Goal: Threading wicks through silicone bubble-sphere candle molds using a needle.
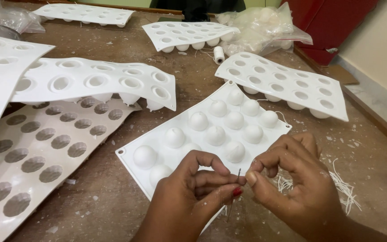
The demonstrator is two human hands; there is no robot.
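Between the pinching fingertips of the left hand and right hand, both closed narrowly on it, stands a thin steel needle, light, stiff and likely slippery, best held mid-shaft, just above the white dome mould behind the grip.

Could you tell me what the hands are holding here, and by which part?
The left hand pinches a thin needle around its middle, between fingertips. Whether the right hand holds anything at the needle's top cannot be told.
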